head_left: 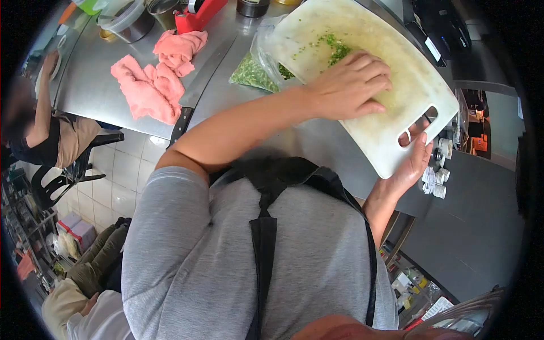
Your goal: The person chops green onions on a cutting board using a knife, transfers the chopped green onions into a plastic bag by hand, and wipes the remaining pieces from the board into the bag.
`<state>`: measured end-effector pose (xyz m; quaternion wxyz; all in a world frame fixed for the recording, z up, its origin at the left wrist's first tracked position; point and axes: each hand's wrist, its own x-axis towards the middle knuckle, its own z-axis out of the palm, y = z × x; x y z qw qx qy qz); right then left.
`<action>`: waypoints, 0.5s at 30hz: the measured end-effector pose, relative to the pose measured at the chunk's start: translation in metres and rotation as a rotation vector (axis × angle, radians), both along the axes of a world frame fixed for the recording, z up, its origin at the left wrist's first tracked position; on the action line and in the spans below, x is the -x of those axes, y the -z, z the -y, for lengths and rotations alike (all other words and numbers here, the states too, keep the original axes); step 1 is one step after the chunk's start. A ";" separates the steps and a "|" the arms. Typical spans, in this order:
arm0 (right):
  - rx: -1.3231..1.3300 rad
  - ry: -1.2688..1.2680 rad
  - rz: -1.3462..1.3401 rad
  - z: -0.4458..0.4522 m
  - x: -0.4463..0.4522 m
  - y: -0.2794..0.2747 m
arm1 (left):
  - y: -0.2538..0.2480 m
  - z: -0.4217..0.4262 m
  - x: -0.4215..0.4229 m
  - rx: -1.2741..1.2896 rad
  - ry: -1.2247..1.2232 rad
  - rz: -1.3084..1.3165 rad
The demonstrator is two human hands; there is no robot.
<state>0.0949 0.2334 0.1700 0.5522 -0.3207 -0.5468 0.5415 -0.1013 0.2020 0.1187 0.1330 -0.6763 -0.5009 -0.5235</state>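
Note:
A white cutting board (408,73) is tilted over the steel table, with chopped green bits (339,51) near its upper left part. My left hand (354,85) lies palm down on the board beside the green bits, its fingers slightly bent and apart. At the board's lower right corner, my right hand (416,158) grips the edge by the handle slot, some fingers showing through it. A clear plastic bag (252,73) holding chopped greens lies under the board's left edge, its mouth partly hidden by the board.
Pink cloths (144,90) and a black-handled knife (181,123) lie on the steel table (85,73). Behind them are a lidded tub (127,22) and a red tape dispenser (201,16). Another person (42,113) sits at the left; someone's legs (99,255) show lower left.

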 end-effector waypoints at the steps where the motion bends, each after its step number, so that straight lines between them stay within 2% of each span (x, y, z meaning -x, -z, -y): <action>1: -0.001 0.013 0.006 0.003 0.001 -0.003 | 0.002 0.000 -0.005 -0.013 -0.021 0.016; 4: -0.065 0.011 0.025 0.005 0.002 -0.008 | 0.020 -0.009 0.016 0.124 -0.106 0.135; 7: -0.085 0.007 0.028 0.003 -0.007 -0.010 | 0.043 -0.007 0.054 0.108 -0.328 0.069; 10: -0.101 0.048 0.054 0.003 -0.007 -0.013 | 0.043 0.000 0.071 0.223 -0.553 0.178; 13: -0.102 0.039 0.059 0.004 -0.005 -0.014 | 0.016 0.013 0.077 0.362 -0.435 0.265; 15: -0.109 0.024 0.064 0.005 -0.004 -0.015 | 0.021 0.007 0.068 0.247 -0.339 0.221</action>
